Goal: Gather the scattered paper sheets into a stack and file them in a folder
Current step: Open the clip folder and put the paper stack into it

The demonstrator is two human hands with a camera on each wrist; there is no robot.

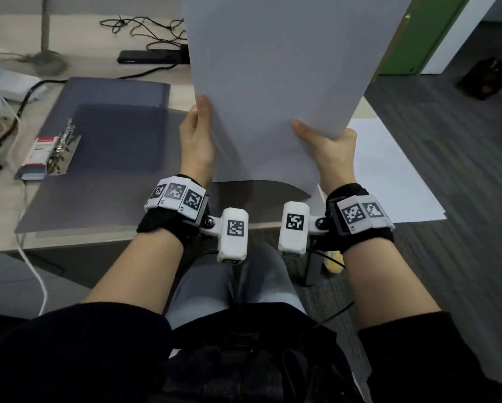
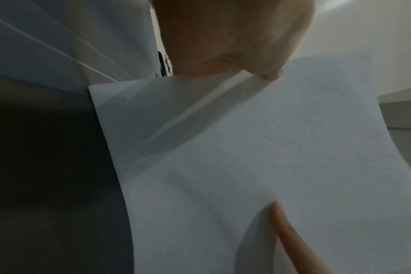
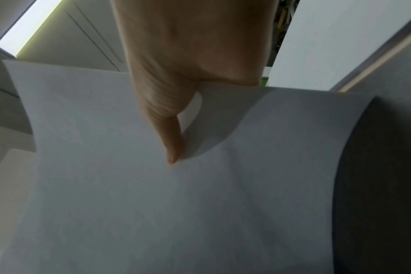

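Note:
A stack of white paper sheets [image 1: 276, 82] stands upright above the desk's near edge, its lower edge bowed. My left hand [image 1: 197, 141] grips its left edge, thumb on the front. My right hand [image 1: 325, 146] grips the right edge the same way. The left wrist view shows the paper [image 2: 258, 157] pinched under my thumb, and the right wrist view shows my thumb pressed on the sheet [image 3: 153, 204]. An open dark grey folder [image 1: 110, 135] with a metal clip [image 1: 63, 146] lies flat on the desk at the left. Another white sheet [image 1: 389, 175] lies on the desk's right corner.
A black device [image 1: 148, 57] and tangled cables [image 1: 145, 27] lie at the back of the desk. A white cable [image 1: 31, 266] hangs off the left front edge. A lamp base [image 1: 44, 61] stands at the far left. Carpeted floor lies to the right.

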